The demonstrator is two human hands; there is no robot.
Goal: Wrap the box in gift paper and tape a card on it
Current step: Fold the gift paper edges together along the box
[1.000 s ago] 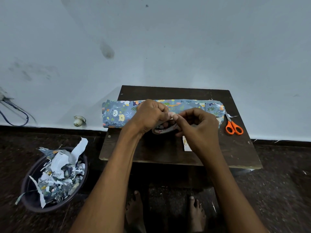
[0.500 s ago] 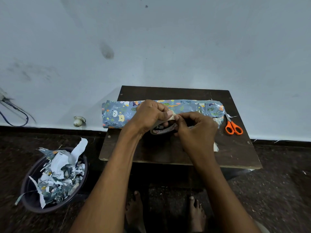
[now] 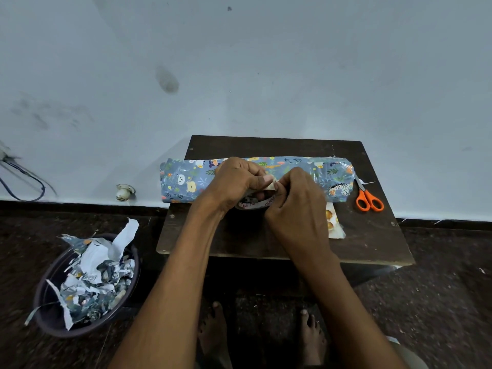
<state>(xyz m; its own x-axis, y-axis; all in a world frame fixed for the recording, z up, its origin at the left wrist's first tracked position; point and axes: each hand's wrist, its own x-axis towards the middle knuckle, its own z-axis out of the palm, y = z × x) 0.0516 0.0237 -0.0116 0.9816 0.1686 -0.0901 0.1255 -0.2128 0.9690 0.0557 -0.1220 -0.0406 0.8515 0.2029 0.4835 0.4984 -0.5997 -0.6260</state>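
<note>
A long box wrapped in blue animal-print gift paper [image 3: 186, 179] lies across the back of a small dark wooden table [image 3: 372, 241]. Just in front of it my left hand [image 3: 237, 182] grips a roll of tape [image 3: 254, 204] with a white, red-lettered core. My right hand [image 3: 295, 206] pinches the tape's loose end at the top of the roll, thumb to thumb with the left. A small card [image 3: 332, 222] with orange shapes lies on the table, partly hidden under my right hand.
Orange-handled scissors [image 3: 368, 199] lie at the table's right, beside the box's end. A dark bowl [image 3: 53, 315] full of paper scraps stands on the floor at the left. My bare feet [image 3: 215, 328] are under the table's front edge. A wall rises right behind the table.
My right hand slid left and closer to the left hand at the roll, and the card shows to its right instead of below it. The box and scissors have not moved.
</note>
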